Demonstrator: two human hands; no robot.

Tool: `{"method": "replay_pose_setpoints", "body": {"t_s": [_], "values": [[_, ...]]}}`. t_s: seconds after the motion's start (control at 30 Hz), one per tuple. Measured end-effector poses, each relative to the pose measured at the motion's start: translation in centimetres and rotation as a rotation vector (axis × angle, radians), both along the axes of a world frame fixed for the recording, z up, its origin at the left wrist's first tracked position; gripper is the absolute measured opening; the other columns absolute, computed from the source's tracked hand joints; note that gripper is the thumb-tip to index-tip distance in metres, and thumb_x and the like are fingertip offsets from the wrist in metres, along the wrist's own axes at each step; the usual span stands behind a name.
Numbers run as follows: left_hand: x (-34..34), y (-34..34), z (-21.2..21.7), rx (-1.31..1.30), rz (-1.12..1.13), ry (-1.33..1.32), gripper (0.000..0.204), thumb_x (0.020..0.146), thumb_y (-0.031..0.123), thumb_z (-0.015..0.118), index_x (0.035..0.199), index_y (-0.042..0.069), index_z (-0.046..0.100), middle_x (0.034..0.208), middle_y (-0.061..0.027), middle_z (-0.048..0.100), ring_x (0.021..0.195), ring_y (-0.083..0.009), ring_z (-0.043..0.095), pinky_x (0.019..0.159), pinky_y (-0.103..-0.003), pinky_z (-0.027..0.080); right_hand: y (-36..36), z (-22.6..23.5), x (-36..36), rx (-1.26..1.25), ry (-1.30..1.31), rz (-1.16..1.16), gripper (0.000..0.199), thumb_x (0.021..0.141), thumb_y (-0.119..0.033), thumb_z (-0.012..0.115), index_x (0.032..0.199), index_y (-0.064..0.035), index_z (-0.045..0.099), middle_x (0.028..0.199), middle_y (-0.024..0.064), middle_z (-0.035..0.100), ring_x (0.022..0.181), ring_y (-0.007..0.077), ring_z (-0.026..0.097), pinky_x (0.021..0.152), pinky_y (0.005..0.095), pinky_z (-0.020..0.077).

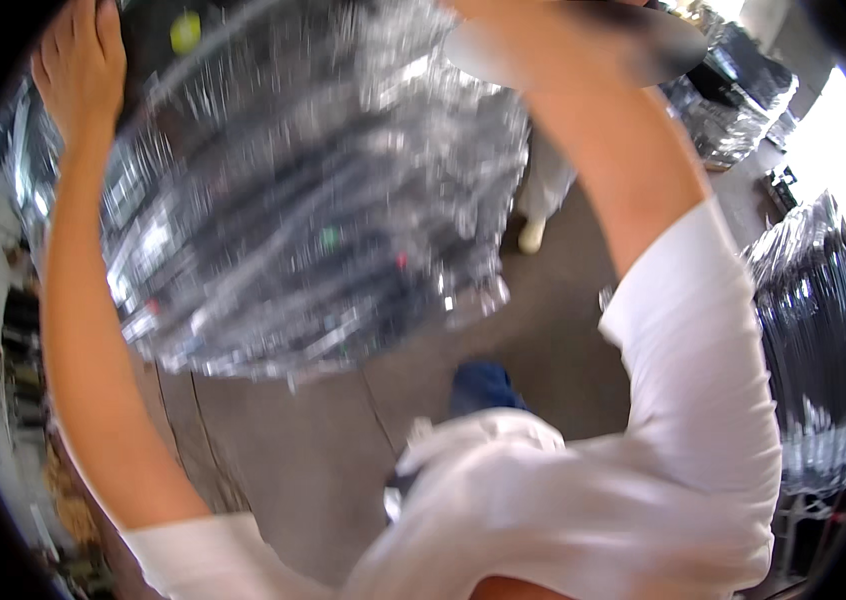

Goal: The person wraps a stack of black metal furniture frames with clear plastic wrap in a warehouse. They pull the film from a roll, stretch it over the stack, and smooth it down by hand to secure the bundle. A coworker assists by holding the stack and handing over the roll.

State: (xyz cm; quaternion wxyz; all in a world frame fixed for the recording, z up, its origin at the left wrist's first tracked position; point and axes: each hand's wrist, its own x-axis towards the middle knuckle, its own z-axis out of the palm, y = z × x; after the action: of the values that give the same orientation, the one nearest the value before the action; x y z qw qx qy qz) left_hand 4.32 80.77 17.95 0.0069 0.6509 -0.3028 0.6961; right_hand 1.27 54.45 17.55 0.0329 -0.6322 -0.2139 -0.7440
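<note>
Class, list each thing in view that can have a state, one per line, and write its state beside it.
Left hand: raised, fingers extended, not gripping
Right hand: beyond the top edge, state not visible
Large bundle in front: covered in clear, wrinkled film
Stack at right: wrapped in glossy film
Bundle at upper right: wrapped in shiny film

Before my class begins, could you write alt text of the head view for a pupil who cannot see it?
A large plastic-wrapped bundle fills the upper middle, between a person's outstretched arms in short white sleeves. The left hand is at the bundle's upper left; the right hand is out of view. Another wrapped bundle stands at far right.
</note>
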Motion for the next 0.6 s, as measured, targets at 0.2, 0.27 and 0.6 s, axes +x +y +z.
{"method": "replay_pose_setpoints", "body": {"t_s": [0.2, 0.27, 0.6], "values": [[0.5, -1.0, -0.6, -0.092, -0.001, -0.095, 0.044, 0.096, 0.03, 0.03, 0.139, 0.018, 0.03, 0.141, -0.0013, 0.033, 0.13, -0.0244, 0.029, 0.106, -0.045, 0.019, 0.0, 0.0, -0.6, 0.071, 0.066, -0.026, 0.053, 0.08, -0.035, 0.055, 0.128, -0.0166, 0.043, 0.137, 0.0148, 0.032, 0.127, 0.0355, 0.029, 0.1, 0.0557, 0.0243], [0.0, 0.0, -0.5, -0.096, 0.061, -0.059, 0.044, 0.096, 0.03, 0.029, 0.139, 0.018, 0.029, 0.142, -0.0023, 0.031, 0.132, -0.0241, 0.027, 0.106, -0.044, 0.017, 0.8, 0.0, -0.4, 0.051, 0.078, -0.051, 0.053, 0.08, -0.035, 0.055, 0.128, -0.0165, 0.043, 0.137, 0.0149, 0.033, 0.127, 0.0353, 0.029, 0.1, 0.0554, 0.0245], [0.3, -0.9, -0.8, -0.097, 0.056, -0.084, 0.044, 0.096, 0.03, 0.027, 0.139, 0.019, 0.029, 0.142, -0.0008, 0.032, 0.132, -0.0219, 0.027, 0.106, -0.043, 0.019, -0.1, -0.3, -0.9, 0.068, 0.1, -0.055, 0.051, 0.083, -0.038, 0.052, 0.128, -0.017, 0.043, 0.139, 0.0146, 0.032, 0.129, 0.034, 0.028, 0.104, 0.0527, 0.0211]]}}
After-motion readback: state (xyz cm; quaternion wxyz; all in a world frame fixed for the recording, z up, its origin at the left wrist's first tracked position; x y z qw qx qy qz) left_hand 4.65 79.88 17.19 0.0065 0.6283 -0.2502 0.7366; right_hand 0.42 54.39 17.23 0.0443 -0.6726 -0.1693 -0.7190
